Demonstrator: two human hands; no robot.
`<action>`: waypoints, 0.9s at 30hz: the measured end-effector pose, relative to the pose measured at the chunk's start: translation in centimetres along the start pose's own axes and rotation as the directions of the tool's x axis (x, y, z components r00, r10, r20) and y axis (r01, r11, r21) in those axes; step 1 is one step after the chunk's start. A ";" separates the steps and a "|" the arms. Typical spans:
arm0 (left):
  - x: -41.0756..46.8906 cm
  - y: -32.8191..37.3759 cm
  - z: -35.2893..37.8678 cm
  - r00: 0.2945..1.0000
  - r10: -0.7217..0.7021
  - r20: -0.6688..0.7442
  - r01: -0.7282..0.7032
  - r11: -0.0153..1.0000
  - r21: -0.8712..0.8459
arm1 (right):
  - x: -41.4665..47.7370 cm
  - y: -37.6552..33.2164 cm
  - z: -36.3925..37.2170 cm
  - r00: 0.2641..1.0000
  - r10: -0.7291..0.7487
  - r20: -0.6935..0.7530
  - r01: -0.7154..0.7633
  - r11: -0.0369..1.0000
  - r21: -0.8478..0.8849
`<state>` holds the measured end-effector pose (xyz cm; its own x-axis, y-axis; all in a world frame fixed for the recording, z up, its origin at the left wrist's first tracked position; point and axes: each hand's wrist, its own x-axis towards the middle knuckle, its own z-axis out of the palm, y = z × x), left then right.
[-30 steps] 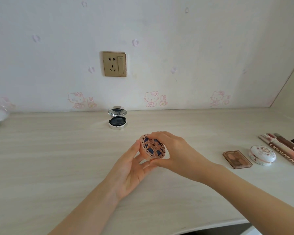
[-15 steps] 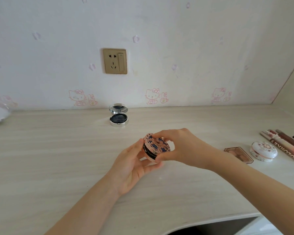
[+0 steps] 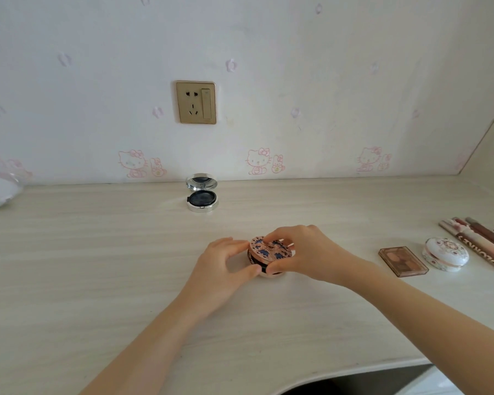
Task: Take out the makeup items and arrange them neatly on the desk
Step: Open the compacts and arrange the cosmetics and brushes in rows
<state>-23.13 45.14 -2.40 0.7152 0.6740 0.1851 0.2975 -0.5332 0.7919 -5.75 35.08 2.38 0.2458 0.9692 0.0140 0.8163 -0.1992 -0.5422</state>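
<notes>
Both the left hand [image 3: 221, 270] and right hand [image 3: 311, 252] are curled round the patterned compact [image 3: 270, 251], set on the desk [image 3: 97, 252] before the open silver compact [image 3: 202, 195]; its lid is apparently being prised up likewise.

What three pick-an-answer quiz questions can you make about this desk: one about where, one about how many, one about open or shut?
1. Where is the silver compact? A) under the wall socket B) near the front edge C) on a chair
2. How many hands hold the flowery compact? A) none B) one C) two
3. The silver compact is: A) shut B) open C) upside down
Answers: 1 A, it sits below the socket. 2 C, the left hand and right hand both grip it. 3 B, its lid stands up.
</notes>
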 end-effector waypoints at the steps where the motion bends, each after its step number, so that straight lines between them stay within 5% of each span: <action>1: 0.0 -0.1 0.1 1.000 -0.005 -0.004 0.005 1.000 0.024 | 0.1 0.0 0.1 1.000 0.000 -0.004 0.000 1.000 -0.003; 7: -0.4 0.2 0.2 0.999 0.029 -0.028 -0.025 0.992 0.127 | 0.3 0.1 0.6 1.000 -0.017 -0.012 0.016 0.998 -0.061; 21: -0.1 -1.3 1.3 0.997 -0.022 -0.080 0.025 0.999 0.027 | 1.6 -0.6 -1.9 0.984 -0.066 0.167 0.091 0.984 -0.151; 27: -0.2 -1.3 1.4 0.995 -0.033 -0.095 0.032 0.999 -0.004 | 2.9 -0.3 -2.4 0.992 -0.014 0.127 0.033 0.988 -0.152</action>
<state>-22.84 44.99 -4.28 0.6416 0.7367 0.2138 0.3181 -0.5091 0.7997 -4.06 37.58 4.56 0.1661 0.9825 -0.0848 0.8939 -0.1863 -0.4077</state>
